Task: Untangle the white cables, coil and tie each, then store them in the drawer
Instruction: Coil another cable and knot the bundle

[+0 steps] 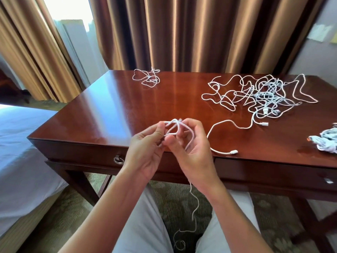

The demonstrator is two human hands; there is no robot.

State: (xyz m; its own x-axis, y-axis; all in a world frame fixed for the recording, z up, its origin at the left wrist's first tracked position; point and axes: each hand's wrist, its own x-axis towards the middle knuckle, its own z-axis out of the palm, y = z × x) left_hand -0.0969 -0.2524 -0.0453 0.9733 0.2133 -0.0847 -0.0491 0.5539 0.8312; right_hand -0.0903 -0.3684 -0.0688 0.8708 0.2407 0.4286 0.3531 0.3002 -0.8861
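A thin white cable coiled into small loops (173, 127) is held above the front edge of the glossy reddish-brown wooden desk (113, 110). The left hand (145, 143) pinches the loops between thumb and fingers; the right hand (191, 148) curls around their other side, a thin white string (194, 209) trailing below, possibly a tie. A large tangle of white cables (262, 95) lies toward the back right corner, a small tangle of thin white cord (146, 77) by the back edge, and a bundled white cable (328, 141) at the right edge. The dark drawer front with a metal ring pull (118, 160) is closed.
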